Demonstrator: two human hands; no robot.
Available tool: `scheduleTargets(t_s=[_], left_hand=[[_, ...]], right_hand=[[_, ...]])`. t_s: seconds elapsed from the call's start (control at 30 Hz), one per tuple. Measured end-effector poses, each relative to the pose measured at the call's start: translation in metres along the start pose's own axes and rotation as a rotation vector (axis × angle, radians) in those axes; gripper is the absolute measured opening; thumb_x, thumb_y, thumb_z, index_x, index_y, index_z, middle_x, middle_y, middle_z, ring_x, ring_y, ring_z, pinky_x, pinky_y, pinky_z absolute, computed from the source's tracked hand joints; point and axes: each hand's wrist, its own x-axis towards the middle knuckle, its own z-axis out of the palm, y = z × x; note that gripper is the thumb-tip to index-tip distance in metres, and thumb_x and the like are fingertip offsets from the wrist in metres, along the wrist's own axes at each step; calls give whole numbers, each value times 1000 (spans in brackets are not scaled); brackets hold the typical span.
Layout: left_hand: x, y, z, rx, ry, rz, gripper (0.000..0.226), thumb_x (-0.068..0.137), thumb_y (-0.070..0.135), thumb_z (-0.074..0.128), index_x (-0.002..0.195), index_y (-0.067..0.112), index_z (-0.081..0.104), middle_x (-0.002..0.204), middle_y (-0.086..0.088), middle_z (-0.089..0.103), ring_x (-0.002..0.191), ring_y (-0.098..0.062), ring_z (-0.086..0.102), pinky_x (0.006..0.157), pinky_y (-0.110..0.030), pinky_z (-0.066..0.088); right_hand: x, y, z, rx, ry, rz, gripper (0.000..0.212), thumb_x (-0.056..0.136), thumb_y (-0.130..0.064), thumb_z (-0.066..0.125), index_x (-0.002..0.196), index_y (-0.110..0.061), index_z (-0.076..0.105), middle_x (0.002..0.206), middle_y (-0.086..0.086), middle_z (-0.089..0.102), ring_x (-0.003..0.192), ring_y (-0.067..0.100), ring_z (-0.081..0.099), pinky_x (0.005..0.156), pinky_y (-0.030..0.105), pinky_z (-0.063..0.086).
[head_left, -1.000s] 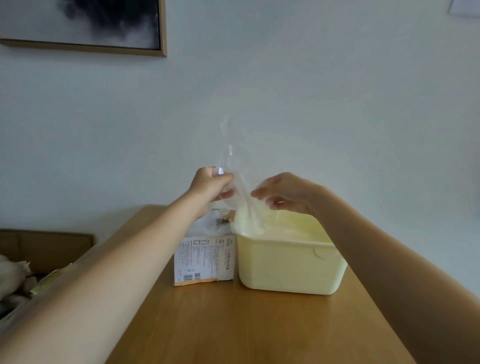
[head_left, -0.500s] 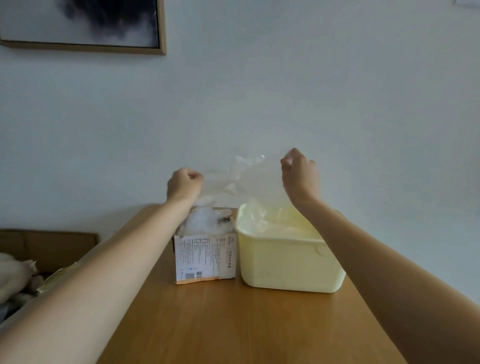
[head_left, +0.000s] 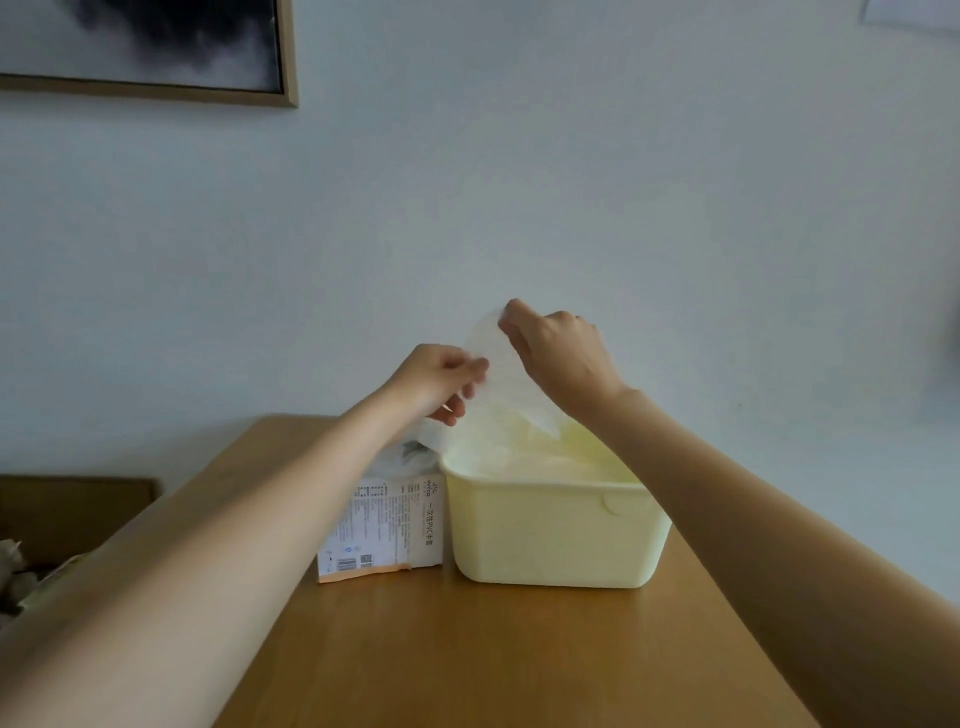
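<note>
1. One wide tabletop (head_left: 493, 649) carries everything. The yellow bin (head_left: 556, 535) stands toward its far end, so a hard sideways tug could, I judge, slide it toward the wall.
2. Just beside the bin's left wall sits the glove box (head_left: 384, 525), light and open-topped. The left forearm passing above it could tip it.
3. Above the bin's left rim hangs the clear plastic film (head_left: 498, 395), its lower end inside the bin. Uneven pulling may tear or bunch it.
4. Both hands are clamped on the film: the left hand (head_left: 436, 382) pinches its left edge and the right hand (head_left: 558, 351) its top. A slack pinch would drop it.
</note>
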Motion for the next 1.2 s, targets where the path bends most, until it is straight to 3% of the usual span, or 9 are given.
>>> scheduleTargets(t_s=[0.2,0.33,0.4,0.53,0.67,0.83,0.97,1.1,1.2], left_hand=[[9,-20,-19,333,224,-22,29,93,30,54,72,10,58,53,-1,49,44,-15,45,47,-22,36],[15,-19,-27,383,589,-72,21,91,33,54,96,13,58,96,-6,64,88,-27,62,74,-30,44],[16,-8,-14,483,708,123,25,90,30,55,105,10,55,111,-8,57,102,-27,55,81,-33,41],[19,11,32,739,175,473,52,86,29,62,133,16,44,132,-10,44,123,-29,38,99,-34,34],[28,-8,67,1091,-395,158,81,84,39,65,149,26,19,150,-7,28,136,-31,28,110,-43,31],[32,-26,74,1094,-547,-94,74,93,11,51,151,25,7,151,-10,30,129,-28,43,98,-36,44],[38,-28,69,1075,-604,-190,75,94,27,52,151,25,4,150,-6,33,128,-27,45,103,-37,41],[46,-32,72,1137,-650,-216,69,94,15,45,151,18,7,145,-11,39,125,-29,46,102,-35,41],[46,-33,75,1168,-691,-249,70,93,14,45,151,20,7,152,-10,29,133,-29,37,108,-38,35]], right_hand=[[-19,49,18,178,35,473,24,98,-14,38,107,-6,58,97,26,64,92,43,58,73,41,44],[-41,79,38,294,-44,690,25,91,-5,39,98,-7,63,91,23,67,89,36,62,73,35,45],[-50,85,47,296,-99,744,27,88,-1,37,96,-6,63,90,23,66,87,35,62,72,34,45],[-55,84,53,282,-169,756,27,92,-5,35,99,-1,61,94,23,65,85,37,63,78,40,52],[-55,83,51,191,-305,728,26,92,-8,34,101,-3,59,98,21,62,87,36,62,82,41,52],[-58,81,45,137,-494,752,26,89,1,34,100,-2,57,98,18,62,79,33,63,75,38,56],[-52,76,32,-23,-588,624,6,95,-11,41,101,-9,43,112,15,57,84,27,49,67,31,38],[-39,68,24,-194,-410,318,34,93,-23,53,122,-8,43,123,12,50,117,30,44,84,36,40],[-35,60,26,-12,-729,264,53,85,-40,63,132,-24,44,132,5,43,118,26,46,97,38,42]])
